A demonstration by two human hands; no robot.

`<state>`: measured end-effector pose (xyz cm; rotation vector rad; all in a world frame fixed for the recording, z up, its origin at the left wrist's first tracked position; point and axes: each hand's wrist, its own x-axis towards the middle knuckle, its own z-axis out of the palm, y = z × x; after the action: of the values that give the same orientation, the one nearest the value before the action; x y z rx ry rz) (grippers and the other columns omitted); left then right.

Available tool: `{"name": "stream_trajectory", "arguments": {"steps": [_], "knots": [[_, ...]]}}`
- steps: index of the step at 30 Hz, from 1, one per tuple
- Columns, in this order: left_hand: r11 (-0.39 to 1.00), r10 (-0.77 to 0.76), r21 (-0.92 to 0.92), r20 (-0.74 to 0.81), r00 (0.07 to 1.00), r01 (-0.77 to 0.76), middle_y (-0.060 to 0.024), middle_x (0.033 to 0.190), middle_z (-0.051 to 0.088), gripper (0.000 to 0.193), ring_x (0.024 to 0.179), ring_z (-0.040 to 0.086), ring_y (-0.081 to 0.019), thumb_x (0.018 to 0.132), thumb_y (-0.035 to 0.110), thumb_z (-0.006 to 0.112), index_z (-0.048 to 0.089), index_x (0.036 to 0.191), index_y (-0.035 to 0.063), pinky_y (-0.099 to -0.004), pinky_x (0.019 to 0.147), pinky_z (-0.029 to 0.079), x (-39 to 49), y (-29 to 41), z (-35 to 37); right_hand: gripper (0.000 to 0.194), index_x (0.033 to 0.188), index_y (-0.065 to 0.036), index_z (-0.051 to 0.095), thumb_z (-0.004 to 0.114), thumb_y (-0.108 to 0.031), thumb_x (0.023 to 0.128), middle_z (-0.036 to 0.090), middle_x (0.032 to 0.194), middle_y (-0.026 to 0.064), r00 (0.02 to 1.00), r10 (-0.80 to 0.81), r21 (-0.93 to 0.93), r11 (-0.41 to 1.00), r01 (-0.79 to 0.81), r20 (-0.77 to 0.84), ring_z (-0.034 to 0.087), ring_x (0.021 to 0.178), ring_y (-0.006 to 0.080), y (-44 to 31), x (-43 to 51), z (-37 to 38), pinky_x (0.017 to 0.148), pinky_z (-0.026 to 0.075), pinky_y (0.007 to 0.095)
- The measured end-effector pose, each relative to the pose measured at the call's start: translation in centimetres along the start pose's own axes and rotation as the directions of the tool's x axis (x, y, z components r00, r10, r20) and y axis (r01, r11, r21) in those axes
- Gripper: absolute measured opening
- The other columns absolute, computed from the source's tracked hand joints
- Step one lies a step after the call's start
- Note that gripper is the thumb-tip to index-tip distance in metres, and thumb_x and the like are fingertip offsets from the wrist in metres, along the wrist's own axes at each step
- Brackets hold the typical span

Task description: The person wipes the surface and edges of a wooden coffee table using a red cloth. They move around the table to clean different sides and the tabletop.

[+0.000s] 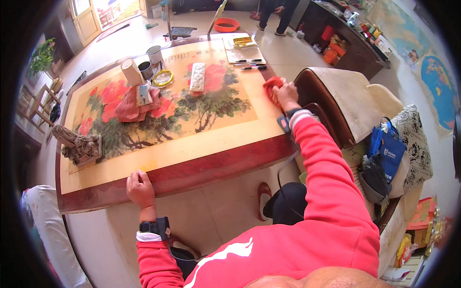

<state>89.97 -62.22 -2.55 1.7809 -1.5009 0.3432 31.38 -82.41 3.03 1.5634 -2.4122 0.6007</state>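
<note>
My right hand (287,94) grips a bunched red cloth (274,89) at the right edge of the table, beside a brown-and-cream sofa armrest (338,100). At the near edge, my left hand (139,187) rests curled into a loose fist, with nothing visible in it. Between them spreads the dark red table (216,162), its top covered by a painting of peonies (173,118). A folded pinkish cloth (131,108) lies on the painting under a small packet (144,95). Nearer the middle is a white power strip or remote-like object (197,77).
A carved figurine (81,147) stands at the left corner. A paper roll (131,72), mugs (154,54) and yellow tape (163,77) sit farther back. Pens (254,67) lie near papers (241,52). Beyond are an orange basin (226,25) and a standing person (277,14).
</note>
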Motion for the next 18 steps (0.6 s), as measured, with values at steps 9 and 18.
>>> {"name": "stream_trajectory", "arguments": {"steps": [9, 18], "knots": [[0.996, 0.017, -0.089, -0.055, 0.998, -0.022, -0.0143, 0.072, 0.057, 0.018, 0.068, 0.058, -0.0346, 0.097, 0.014, 0.061, 0.062, 0.081, 0.0039, -0.0458, 0.062, 0.048, -0.3, -0.2, -0.1, 0.063, 0.128, -0.014, 0.065, 0.068, -0.054, 0.079, 0.064, 0.123, 0.0243, 0.997, -0.046, 0.023, 0.999, 0.045, 0.055, 0.065, 0.111, 0.0416, -8.0, 0.7, 1.3, 0.098, 0.053, 0.0488], [0.995, 0.007, -0.101, -0.039, 0.999, -0.011, -0.0143, 0.074, 0.059, 0.018, 0.068, 0.059, -0.0345, 0.096, 0.014, 0.062, 0.064, 0.082, 0.0043, -0.0452, 0.062, 0.049, -0.1, -0.4, 0.1, 0.055, 0.117, -0.013, 0.066, 0.085, -0.034, 0.07, 0.069, 0.103, 0.0142, 0.591, -0.782, 0.394, 0.489, 0.778, -0.197, 0.069, 0.094, 0.0342, -9.0, -14.1, -4.0, 0.088, 0.056, 0.0461]]}}
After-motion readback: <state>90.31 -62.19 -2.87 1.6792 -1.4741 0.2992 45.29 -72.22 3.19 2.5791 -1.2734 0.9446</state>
